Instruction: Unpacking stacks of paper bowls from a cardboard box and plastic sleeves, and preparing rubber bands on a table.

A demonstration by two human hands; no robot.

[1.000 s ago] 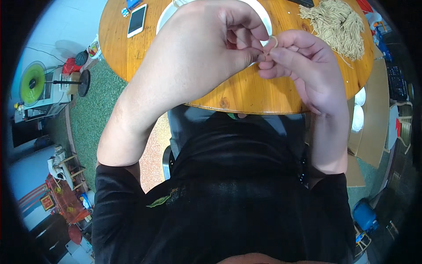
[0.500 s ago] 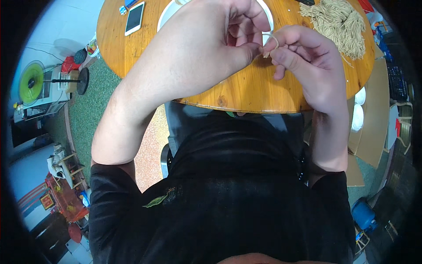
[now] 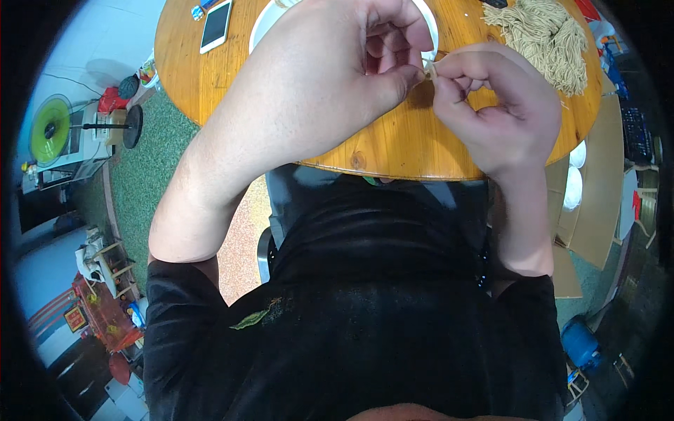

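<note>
Both my hands meet above the near part of a round wooden table [image 3: 393,151]. A short piece of beige yarn [image 3: 429,72] runs between their fingertips. My left hand [image 3: 372,63] is closed, thumb and fingertips pinching one part of it; the other fingers curl in. Pinched between thumb and forefinger, the other part is in my right hand [image 3: 498,105], which is closed too. Behind the left hand stands a round white basin or plate [image 3: 262,27], mostly hidden. A heap of beige yarn strands [image 3: 547,45] lies to the right of my right hand.
A white phone [image 3: 215,27] lies at the table's far left, with small blue items beside it. A dark object [image 3: 496,3] sits by the yarn heap. Left on the floor is a green fan [image 3: 51,130]; cardboard [image 3: 597,189] and a blue gas cylinder [image 3: 581,342] are at the right.
My right hand has turned, its fingers now closing at the yarn's end near the left fingertips. The yarn loop over the right forefinger is gone. The left hand has hardly moved.
</note>
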